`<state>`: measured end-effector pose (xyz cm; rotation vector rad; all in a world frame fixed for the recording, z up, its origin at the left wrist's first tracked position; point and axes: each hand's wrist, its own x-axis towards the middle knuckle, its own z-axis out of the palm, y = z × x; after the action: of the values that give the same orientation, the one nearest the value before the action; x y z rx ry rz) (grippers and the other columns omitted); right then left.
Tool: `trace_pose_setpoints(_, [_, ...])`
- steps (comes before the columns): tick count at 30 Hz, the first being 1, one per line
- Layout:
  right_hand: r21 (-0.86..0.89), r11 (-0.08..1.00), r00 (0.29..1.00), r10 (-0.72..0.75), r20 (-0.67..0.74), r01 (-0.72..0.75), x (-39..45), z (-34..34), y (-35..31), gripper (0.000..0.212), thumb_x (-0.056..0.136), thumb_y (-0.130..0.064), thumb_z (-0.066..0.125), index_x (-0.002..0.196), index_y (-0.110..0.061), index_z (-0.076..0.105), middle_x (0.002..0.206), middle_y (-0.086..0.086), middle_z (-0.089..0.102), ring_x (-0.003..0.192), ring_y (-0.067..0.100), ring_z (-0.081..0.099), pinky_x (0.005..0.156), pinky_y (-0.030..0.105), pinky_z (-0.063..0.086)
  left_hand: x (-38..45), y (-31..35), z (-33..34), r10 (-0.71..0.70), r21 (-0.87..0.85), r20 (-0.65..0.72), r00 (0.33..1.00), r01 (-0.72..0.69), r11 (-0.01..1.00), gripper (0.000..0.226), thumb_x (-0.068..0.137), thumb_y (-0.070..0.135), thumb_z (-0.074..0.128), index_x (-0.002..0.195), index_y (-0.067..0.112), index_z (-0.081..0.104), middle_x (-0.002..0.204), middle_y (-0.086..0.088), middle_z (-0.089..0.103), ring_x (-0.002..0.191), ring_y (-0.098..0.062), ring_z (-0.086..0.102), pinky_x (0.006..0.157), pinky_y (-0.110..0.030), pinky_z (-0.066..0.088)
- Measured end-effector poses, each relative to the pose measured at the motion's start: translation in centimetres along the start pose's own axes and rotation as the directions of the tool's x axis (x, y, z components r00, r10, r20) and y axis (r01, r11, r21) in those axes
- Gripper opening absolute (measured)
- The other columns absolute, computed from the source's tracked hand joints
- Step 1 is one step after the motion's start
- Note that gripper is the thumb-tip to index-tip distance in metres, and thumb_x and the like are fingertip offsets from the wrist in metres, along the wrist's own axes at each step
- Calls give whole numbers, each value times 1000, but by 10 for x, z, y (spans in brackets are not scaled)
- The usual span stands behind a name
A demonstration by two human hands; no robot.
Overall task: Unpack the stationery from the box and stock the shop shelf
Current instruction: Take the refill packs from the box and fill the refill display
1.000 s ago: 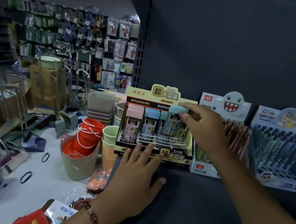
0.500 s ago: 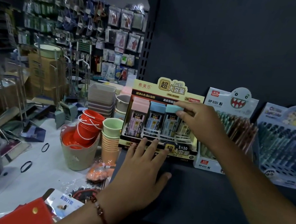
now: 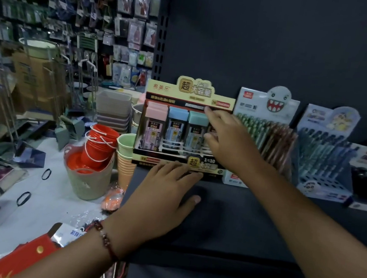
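Dark shop shelf point(image 3: 248, 221) fills my view, black back panel behind it. I see the left hand point(image 3: 163, 198) lying flat, palm down on the shelf, fingers straight and spread, tips touching the near front edge of the eraser display box point(image 3: 184, 127), which stands upright at the shelf's left end. Right hand point(image 3: 228, 138) reaches across the box's right side, fingers loosely extended over the rightmost slot; whether it pinches anything there, I cannot tell. Pink, blue and teal erasers point(image 3: 176, 125) stand in the slots. Just right sits a pen display box point(image 3: 265, 132).
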<state>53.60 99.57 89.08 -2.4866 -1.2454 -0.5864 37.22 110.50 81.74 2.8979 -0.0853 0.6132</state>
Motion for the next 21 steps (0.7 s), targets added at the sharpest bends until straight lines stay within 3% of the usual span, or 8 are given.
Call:
trace_pose_setpoints(3, [135,990,999,22,23,-25,-37,-29,11,57,97,-25,55,151,-26,36,151,-1,40,137,18,38,112,34,32,-4,25,-3,79,-28,-64,995,-81,996,45,94,46,42,130,25,60,120,6,66,110,-17,59,92,-33,47])
trace_pose_setpoints(7, [148,971,974,167,151,-189,-125,-76,47,52,101,-34,51,151,-32,35,159,-6,30,145,15,25,115,32,23,-9,101,6,218,-135,-58,974,-224,965,40,97,46,39,128,32,60,118,14,64,109,-12,56,88,-32,48])
trace_pose_setpoints(9, [104,960,961,244,133,-258,-188,-99,73,50,100,-34,53,148,-31,40,156,-7,35,144,14,28,117,33,26,-11,153,22,328,-194,-40,944,-329,924,37,98,45,41,126,32,61,115,15,64,107,-10,56,87,-30,49])
trace_pose_setpoints(12, [71,897,899,433,70,-437,-309,-125,110,46,98,-33,57,143,-28,49,150,-6,44,140,10,34,113,25,26,-19,241,58,448,-288,-11,894,-431,855,36,97,44,41,123,30,64,114,15,65,105,-8,58,86,-29,50])
trace_pose_setpoints(14, [52,803,805,593,34,-594,-413,-131,127,42,96,-30,61,137,-25,56,144,-4,50,136,12,41,110,22,27,-29,306,88,497,-368,34,867,-452,813,35,97,42,44,122,29,65,114,14,66,103,-9,59,85,-26,48])
trace_pose_setpoints(16, [44,653,655,755,45,-756,-530,-124,132,38,91,-26,64,129,-19,63,134,2,60,127,21,52,107,28,35,-43,373,122,530,-460,73,845,-443,770,32,98,39,49,123,29,64,117,14,64,105,-8,58,85,-22,44])
trace_pose_setpoints(19, [43,368,362,877,316,-929,-699,-106,111,30,89,-27,49,113,-19,67,115,8,65,107,27,60,95,35,48,-71,476,176,619,-566,184,763,-433,702,33,99,37,52,128,27,62,123,12,60,111,-9,55,89,-25,46])
trace_pose_setpoints(21, [-63,206,161,894,418,-977,-787,-100,82,26,98,-25,41,114,-19,61,118,6,61,107,24,57,85,31,43,-91,544,214,700,-604,261,665,-453,656,32,97,35,55,127,25,62,123,9,59,112,-13,56,91,-29,47])
